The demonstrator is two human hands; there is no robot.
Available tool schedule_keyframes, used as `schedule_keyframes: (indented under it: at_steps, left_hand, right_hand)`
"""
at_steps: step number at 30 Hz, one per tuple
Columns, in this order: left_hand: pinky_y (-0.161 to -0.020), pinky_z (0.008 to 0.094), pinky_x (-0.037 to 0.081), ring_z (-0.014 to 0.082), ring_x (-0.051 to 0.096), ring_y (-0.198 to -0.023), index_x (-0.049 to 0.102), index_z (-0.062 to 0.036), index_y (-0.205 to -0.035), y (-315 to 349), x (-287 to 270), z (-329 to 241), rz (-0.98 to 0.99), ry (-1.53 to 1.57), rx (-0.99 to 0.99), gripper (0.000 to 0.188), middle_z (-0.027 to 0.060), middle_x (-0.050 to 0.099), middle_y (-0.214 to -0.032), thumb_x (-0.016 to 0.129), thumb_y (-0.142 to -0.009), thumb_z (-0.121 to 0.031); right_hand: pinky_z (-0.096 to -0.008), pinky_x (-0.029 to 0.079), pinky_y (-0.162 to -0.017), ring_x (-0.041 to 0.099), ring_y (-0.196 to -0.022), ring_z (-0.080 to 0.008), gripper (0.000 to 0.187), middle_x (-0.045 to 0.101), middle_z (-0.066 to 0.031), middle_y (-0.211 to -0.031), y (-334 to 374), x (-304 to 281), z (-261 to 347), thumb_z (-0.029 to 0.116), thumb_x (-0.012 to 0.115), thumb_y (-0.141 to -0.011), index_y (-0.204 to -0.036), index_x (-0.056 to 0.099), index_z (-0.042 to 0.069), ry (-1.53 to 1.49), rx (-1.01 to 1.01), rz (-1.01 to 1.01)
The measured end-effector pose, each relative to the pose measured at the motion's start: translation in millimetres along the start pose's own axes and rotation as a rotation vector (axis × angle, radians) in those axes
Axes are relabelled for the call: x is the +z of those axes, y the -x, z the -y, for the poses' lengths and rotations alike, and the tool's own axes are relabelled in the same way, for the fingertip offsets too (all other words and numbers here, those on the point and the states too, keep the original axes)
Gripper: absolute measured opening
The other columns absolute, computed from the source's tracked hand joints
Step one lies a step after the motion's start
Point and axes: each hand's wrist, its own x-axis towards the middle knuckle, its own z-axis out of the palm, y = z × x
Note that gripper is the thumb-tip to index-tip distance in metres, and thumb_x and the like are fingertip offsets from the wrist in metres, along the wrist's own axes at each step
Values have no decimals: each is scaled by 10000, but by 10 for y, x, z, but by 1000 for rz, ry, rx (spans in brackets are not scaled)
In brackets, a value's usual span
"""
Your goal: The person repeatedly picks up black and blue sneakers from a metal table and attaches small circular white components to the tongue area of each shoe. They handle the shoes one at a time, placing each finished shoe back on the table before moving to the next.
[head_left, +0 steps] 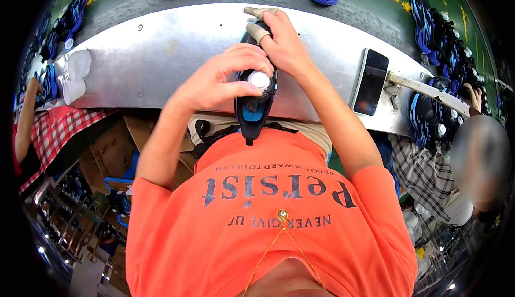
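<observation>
A black and blue sports shoe stands in front of my body at the table's near edge, its heel toward me and its toe pointing away. My left hand curls over the shoe's opening, thumb and fingers closed about a white round-ended piece there. What that piece is, I cannot make out. At the toe end, my right hand grips the front of the shoe. Beige finger covers sit on some of its fingers. Much of the shoe's upper is hidden under both hands.
A phone lies right on the metal table, beside a long pale-handled tool. White cup-like pieces stand at the left end. More shoes line the right; co-workers sit on both sides.
</observation>
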Motion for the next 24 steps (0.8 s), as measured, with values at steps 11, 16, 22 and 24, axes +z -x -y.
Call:
schedule_keyframes:
  at_steps: [11, 16, 22, 24]
  left_hand:
    - [-1093, 410, 326, 268, 425, -1281, 658, -91, -1046, 130, 252, 37, -157, 62, -69, 297, 38, 659, -1112, 747, -771, -157]
    - [-1124, 401, 307, 293, 391, -1345, 673, -77, -1093, 13, -77, 73, 175, 148, -2, 313, 43, 659, -1175, 725, -790, -135]
    - [-1025, 392, 418, 300, 396, -1367, 400, -54, -1450, 564, 427, -389, -409, -321, -258, 731, 173, 394, -1482, 700, -787, -127]
    - [-1002, 402, 432, 352, 465, -1284, 391, -35, -1446, 660, 726, -225, -472, -292, -386, 713, 225, 454, -1399, 666, -789, -83]
  right_hand:
    - [-330, 460, -911, 557, -1012, -239, 337, 553, -102, -1048, -49, 72, -74, 210, 638, -909, -1238, 647, 141, 35, -50, 30]
    - [-360, 477, -864, 586, -954, -300, 321, 600, -147, -996, -82, 77, -161, 231, 671, -868, -1147, 676, 71, -77, -72, -66]
    - [-310, 450, -929, 579, -1019, -208, 265, 635, -111, -1095, 166, -180, -51, 141, 592, -945, -1190, 658, 64, 9, 94, -141]
    - [-303, 449, -938, 582, -1031, -188, 264, 639, -101, -1119, 362, -300, -179, 120, 570, -954, -1198, 651, 60, -107, 162, -127]
